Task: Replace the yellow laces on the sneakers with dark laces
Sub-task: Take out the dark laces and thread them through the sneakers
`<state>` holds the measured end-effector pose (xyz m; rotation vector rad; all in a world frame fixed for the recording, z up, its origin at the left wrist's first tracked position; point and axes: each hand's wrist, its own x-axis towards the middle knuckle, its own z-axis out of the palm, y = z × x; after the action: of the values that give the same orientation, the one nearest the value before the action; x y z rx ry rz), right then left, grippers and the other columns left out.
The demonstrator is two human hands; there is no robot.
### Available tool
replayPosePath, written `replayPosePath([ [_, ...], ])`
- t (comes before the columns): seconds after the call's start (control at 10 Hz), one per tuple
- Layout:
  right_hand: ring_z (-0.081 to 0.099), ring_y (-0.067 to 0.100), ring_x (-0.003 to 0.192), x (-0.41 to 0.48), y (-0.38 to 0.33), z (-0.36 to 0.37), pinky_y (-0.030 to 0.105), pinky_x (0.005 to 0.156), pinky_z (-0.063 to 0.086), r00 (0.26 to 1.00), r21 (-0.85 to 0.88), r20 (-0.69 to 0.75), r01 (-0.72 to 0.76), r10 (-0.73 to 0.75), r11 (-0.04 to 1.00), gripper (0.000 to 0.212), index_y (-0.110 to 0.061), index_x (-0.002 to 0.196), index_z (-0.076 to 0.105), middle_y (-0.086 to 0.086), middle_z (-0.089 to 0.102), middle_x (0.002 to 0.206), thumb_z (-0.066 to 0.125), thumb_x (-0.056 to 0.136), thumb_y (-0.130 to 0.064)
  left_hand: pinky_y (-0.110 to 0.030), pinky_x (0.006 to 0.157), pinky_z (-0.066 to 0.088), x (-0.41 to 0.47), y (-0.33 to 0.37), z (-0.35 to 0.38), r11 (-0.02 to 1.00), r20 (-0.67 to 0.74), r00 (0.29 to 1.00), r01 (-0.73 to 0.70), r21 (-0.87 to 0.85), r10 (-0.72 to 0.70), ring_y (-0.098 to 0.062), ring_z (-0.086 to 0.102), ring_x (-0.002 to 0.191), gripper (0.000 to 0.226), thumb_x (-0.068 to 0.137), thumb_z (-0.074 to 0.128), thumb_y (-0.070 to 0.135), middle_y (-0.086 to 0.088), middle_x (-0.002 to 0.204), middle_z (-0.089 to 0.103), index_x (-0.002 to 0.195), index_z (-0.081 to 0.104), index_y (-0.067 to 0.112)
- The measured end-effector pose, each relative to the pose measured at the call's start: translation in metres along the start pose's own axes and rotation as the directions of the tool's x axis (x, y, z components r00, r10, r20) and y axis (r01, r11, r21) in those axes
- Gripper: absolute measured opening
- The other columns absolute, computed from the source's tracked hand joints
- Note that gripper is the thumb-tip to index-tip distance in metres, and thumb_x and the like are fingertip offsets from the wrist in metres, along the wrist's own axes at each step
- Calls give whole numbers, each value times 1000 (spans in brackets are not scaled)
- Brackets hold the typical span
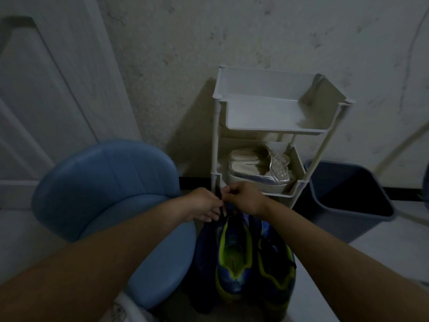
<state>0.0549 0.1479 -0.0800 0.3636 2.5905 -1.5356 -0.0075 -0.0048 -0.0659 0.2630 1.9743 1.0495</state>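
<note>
Two blue sneakers with yellow-green trim stand side by side on the floor, heels toward me: the left sneaker [233, 254] and the right sneaker [276, 263]. Both hands meet over the toe end of the left sneaker. My left hand [205, 204] and my right hand [243, 197] each pinch a dark lace [219, 196] that runs up between the fingertips. The sneaker's eyelets are hidden under my hands and by the dim light. I see no yellow laces.
A blue padded chair [111, 189] sits just left of the sneakers. A white tiered rack [267, 112] stands against the wall ahead, with silver sandals [260, 168] on its middle shelf. A dark blue bin [348, 189] is at the right, a white door [46, 89] at the left.
</note>
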Motion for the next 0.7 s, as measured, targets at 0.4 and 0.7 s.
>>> replayPosePath([
  [0.4,51,17,127,-2,7,5,33,107,41,973,-670,223,104,66,735,36,-32,124,65,-5,57,138,48,97,-16,-30,53,43,-1,12,-10,771,-273,952,-69,-633,-139,-15,36,54,23,105,30,12,-4,66,39,91,48,7],
  [0.7,59,24,111,15,7,34,37,88,50,987,-836,134,62,92,545,39,-22,123,63,4,62,123,54,93,-46,-32,56,46,3,-13,-53,981,-458,889,102,167,-15,-21,52,65,30,92,52,3,-16,92,59,121,50,-3],
])
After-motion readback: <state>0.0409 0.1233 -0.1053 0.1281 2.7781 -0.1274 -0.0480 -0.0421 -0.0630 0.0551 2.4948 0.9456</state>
